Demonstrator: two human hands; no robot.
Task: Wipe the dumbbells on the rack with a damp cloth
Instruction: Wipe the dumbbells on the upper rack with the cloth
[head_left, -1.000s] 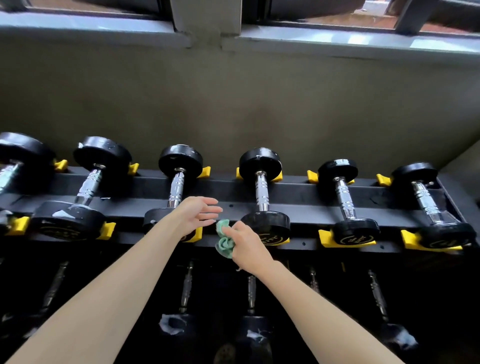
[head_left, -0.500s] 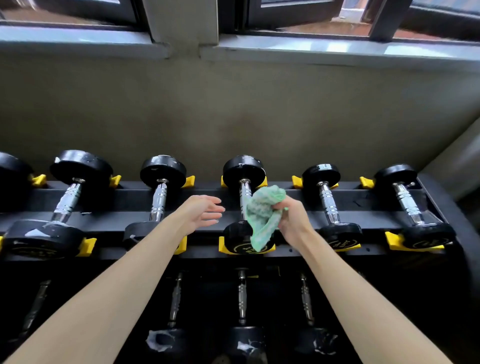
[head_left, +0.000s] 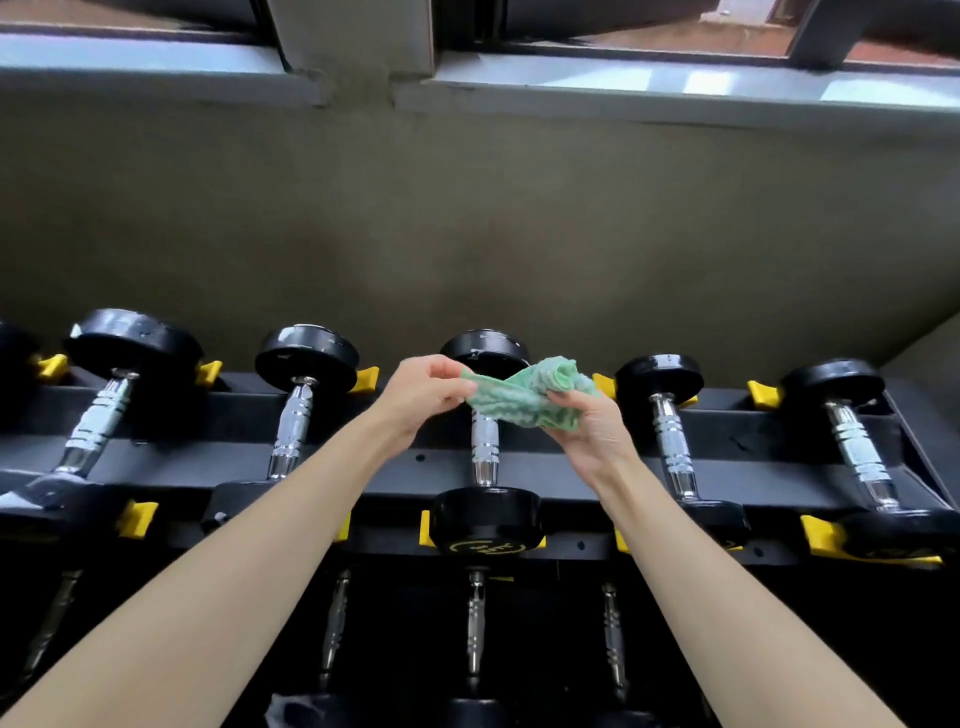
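A green cloth (head_left: 524, 397) is stretched between both hands above the rack's top shelf. My left hand (head_left: 426, 397) pinches its left end. My right hand (head_left: 592, 423) grips the bunched right end. Directly below the cloth lies the middle dumbbell (head_left: 485, 449), black heads and a chrome handle, resting in yellow cradles. Several more dumbbells sit in a row on the black rack (head_left: 571, 441), among them one to the left (head_left: 296, 415) and one to the right (head_left: 670, 441).
A plain wall (head_left: 467, 234) rises close behind the rack, with a window sill (head_left: 675, 83) above. A lower shelf holds more dumbbells (head_left: 472, 639) under my arms. The rack's right end (head_left: 930, 467) meets a side wall.
My right hand lifted the cloth from the rack's front edge up over the middle dumbbell. My left hand rose and took hold of the cloth's other end.
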